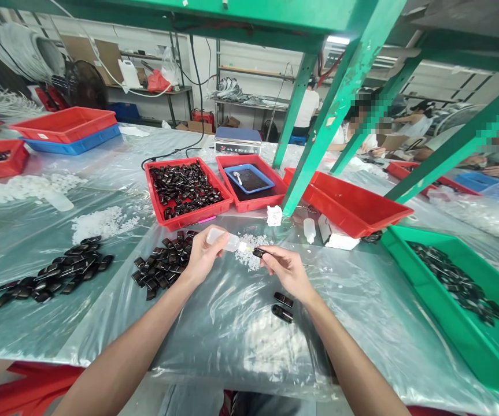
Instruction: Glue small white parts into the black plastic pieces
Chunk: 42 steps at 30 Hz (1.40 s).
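My left hand (206, 251) is wrapped round a translucent squeeze bottle (230, 241), tilted sideways with its thin nozzle pointing right. The nozzle tip meets or nearly meets a small black plastic part (259, 252), pinched between the fingers of my right hand (287, 268). Beneath the two hands lies a scatter of small white pieces (251, 240). A heap of black parts (162, 263) sits beside my left wrist. Two more black parts (283, 306) rest on the plastic-covered table below my right hand.
A red tray of black parts (227, 203) and a red tray holding a blue tray (249, 190) stand ahead. Green posts (318, 138) rise beyond my right hand. A green bin (448, 335) is at right. Another bottle (309, 230) lies near a white box (338, 234). Co-workers sit at far right.
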Available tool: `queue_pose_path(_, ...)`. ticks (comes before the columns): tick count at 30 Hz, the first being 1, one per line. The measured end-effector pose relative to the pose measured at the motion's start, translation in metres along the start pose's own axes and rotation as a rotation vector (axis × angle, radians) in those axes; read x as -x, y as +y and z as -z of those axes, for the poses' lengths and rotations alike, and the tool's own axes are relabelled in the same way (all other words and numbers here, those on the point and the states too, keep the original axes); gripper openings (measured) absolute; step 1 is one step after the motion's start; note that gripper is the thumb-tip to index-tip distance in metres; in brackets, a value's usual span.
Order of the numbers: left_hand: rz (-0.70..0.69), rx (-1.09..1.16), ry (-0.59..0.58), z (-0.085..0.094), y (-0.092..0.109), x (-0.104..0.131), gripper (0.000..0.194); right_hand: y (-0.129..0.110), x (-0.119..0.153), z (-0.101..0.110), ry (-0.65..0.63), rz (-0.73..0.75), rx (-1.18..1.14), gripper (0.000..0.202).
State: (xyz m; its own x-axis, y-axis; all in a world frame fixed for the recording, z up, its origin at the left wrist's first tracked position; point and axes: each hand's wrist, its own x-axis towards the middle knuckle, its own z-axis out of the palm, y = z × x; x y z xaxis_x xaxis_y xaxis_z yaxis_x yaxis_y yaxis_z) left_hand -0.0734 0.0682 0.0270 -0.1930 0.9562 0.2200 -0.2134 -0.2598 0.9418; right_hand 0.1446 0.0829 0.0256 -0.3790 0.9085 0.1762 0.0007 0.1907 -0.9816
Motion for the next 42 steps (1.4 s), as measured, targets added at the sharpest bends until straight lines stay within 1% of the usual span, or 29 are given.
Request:
queue_pose_path(4, 0.006, 0.009, 0.011, 0.0002, 0.0006, 0.0003, 0.034, -0.0011, 0.0007, -0.0004, -0.001, -0.006, 0.000, 0.034)
queue_pose_path(14, -0.022, -0.040, -0.016, 0.0030, -0.0019, -0.0008, 0.034, -0.0025, 0.0004, -0.0009, -0.007, -0.002, -0.030, 0.034)
queue_pose_path(17, -0.018, -0.046, -0.033, 0.0044, -0.0055, -0.0015, 0.033, -0.0044, 0.0005, -0.0009, -0.012, 0.004, -0.023, 0.036)
queue_pose_path(21, -0.012, -0.023, -0.028, 0.0040, -0.0082, -0.0022, 0.032, -0.0048, 0.0003, -0.0003, -0.028, 0.001, -0.014, 0.041)
queue_pose_path(24, -0.004, 0.016, -0.018, 0.0028, -0.0074, -0.0025, 0.032, -0.0047, 0.0004, 0.0005, -0.009, 0.012, -0.003, 0.044)
queue_pose_path(28, 0.013, 0.040, -0.003, 0.0020, -0.0057, -0.0025, 0.032, -0.0072, 0.0014, 0.0016, 0.019, 0.022, 0.048, 0.040)
queue_pose_path(34, 0.017, 0.044, 0.005, 0.0004, -0.0049, -0.0013, 0.036, -0.0091, 0.0020, 0.0028, 0.034, 0.026, 0.038, 0.036)
queue_pose_path(42, 0.017, 0.011, -0.016, 0.0038, -0.0079, -0.0017, 0.033, -0.0088, 0.0018, 0.0025, 0.047, 0.058, 0.049, 0.032)
